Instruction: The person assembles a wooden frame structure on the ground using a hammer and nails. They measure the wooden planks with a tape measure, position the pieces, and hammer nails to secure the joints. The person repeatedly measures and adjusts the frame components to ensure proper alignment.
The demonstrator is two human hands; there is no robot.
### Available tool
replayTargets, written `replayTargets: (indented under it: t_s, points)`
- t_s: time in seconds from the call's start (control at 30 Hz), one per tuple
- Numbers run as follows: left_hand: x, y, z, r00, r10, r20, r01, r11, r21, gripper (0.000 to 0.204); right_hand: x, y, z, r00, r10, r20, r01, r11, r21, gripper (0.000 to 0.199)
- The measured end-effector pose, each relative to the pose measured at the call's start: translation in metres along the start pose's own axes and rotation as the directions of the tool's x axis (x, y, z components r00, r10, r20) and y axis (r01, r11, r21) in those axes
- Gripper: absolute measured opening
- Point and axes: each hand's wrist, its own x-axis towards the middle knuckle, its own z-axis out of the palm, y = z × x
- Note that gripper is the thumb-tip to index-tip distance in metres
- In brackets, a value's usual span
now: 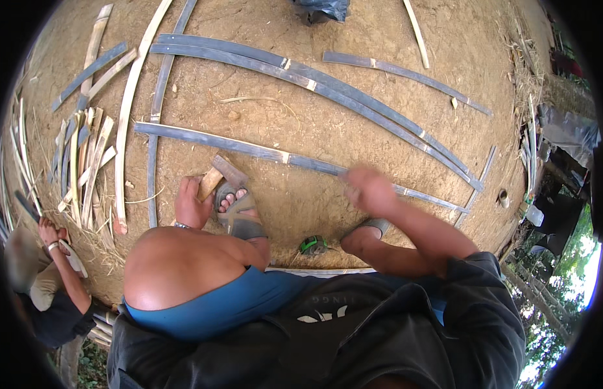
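Observation:
My left hand [192,204], with a band at its wrist, is closed round the wooden handle of a hammer [230,172]. The brownish hammer head lies just above my left sandal [240,214]. My right hand [371,191] is smeared by motion over a dark bamboo strip [249,150], hiding a short stretch of it; its fingers look curled, but I cannot tell what they hold. That strip lies across an upright strip [152,175] at its left end and a short strip [488,172] at its right. Two long, dark strips [353,97] lie side by side farther off.
A green and black tape measure [312,245] sits between my feet. Split bamboo pieces [84,172] are heaped at the left, beside a pale strip [127,117]. Another person [55,279] crouches at the lower left, holding a dark strip. A black plastic bag [322,9] lies at the top.

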Motion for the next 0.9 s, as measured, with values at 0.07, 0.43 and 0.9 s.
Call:
replayTargets:
  t_s: [0.07, 0.43, 0.9]
  points:
    - [-0.001, 0.002, -0.002, 0.998, -0.063, -0.004, 0.063, 0.998, 0.028, 0.049, -0.035, -0.009, 0.059, 0.885, -0.053, 0.463, 0.061, 0.998, -0.003, 0.042]
    - [-0.014, 0.017, -0.018, 0.993, 0.013, -0.119, 0.000, 0.994, 0.106, 0.052, -0.079, -0.061, 0.171, 0.798, -0.313, 0.514, 0.374, 0.927, -0.015, 0.061]
    - [0.108, 0.100, -0.063, 0.792, 0.142, 0.594, 0.439, 0.544, -0.715, 0.057, 0.110, -0.105, -0.012, 0.992, 0.017, 0.122, -0.115, 0.486, 0.866, 0.087]
